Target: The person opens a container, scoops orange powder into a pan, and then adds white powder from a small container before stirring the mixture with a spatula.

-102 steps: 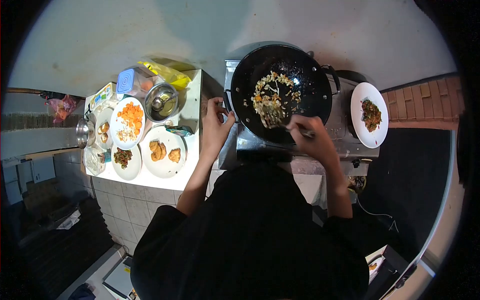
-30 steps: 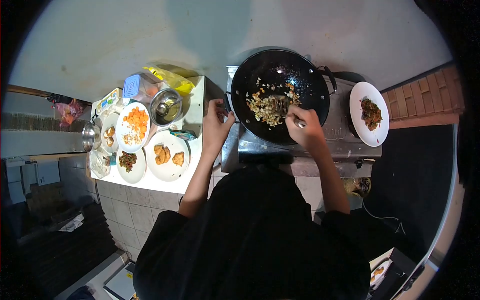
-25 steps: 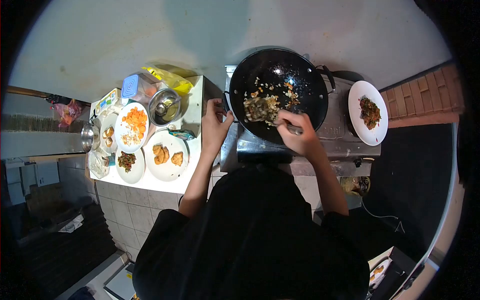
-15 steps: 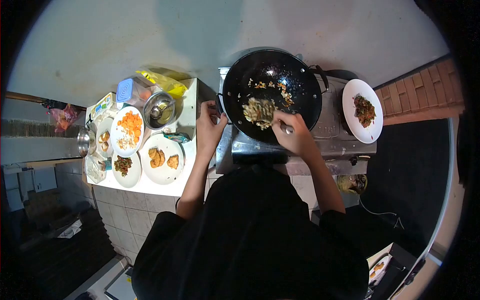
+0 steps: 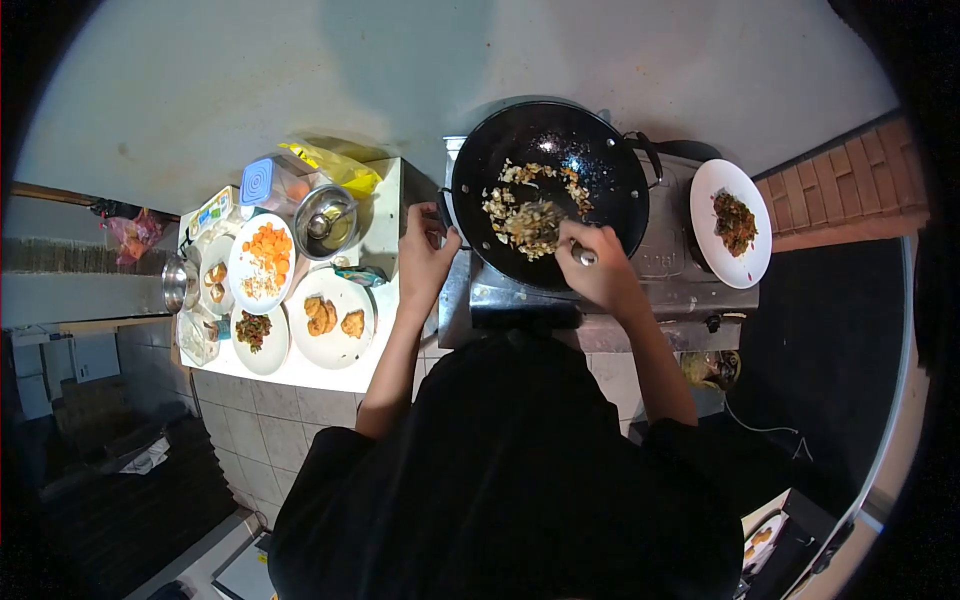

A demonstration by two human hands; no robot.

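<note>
A black wok [image 5: 612, 185] sits on the metal gas stove [image 5: 670, 240], with small chopped food [image 5: 507, 210] spread over its bottom and near side. My right hand [image 5: 600, 268] is closed round the handle of a spatula [image 5: 541, 226], whose head is among the food and blurred by motion. At the wok's left side, my left hand [image 5: 426, 255] is closed on the wok's handle [image 5: 446, 207]; its fingers partly hide that handle.
On the left stands a white table [image 5: 350, 375] holding a plate of cut carrots [image 5: 265, 255], a plate of fried pieces [image 5: 335, 345], a steel bowl [image 5: 325, 222] and a blue-lidded container [image 5: 262, 183]. Right of the wok is a white plate of chopped food [image 5: 735, 265].
The spatula has moved slightly right and down through the food, which now lies more spread out in the wok. My left hand keeps its grip on the wok's handle. The whole view has shifted slightly.
</note>
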